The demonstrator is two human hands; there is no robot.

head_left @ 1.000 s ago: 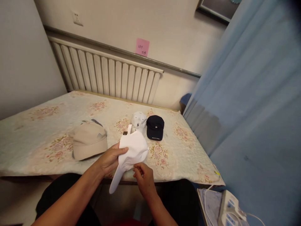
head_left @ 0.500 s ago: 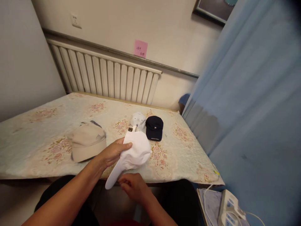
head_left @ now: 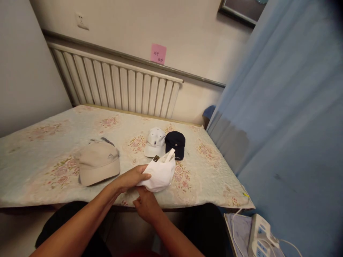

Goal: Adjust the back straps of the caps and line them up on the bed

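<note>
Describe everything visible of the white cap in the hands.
The white cap looks like plain, softly creased fabric. Its strap and dark clasp show at the far, upper edge. It is held tilted over the floral cloth, the left hand pinching its side, the right hand close beneath, contact unclear. The brim cannot be made out.

A pale wall point(head_left: 120, 28) is closing the far side of the room. Along its lower part, a white radiator point(head_left: 116, 80) is standing, and a grey pipe point(head_left: 200, 78) is running above it. A socket point(head_left: 81, 21) is sitting at far left; a pink paper point(head_left: 158, 54) is sticking just above the pipe. A framed picture point(head_left: 235, 18) is hanging at far right. On the right, a blue curtain point(head_left: 284, 125) is falling in folds. A flowered cloth point(head_left: 206, 178) is covering the wide table or bed. At near right, a white power strip point(head_left: 261, 237) is lying.
</note>
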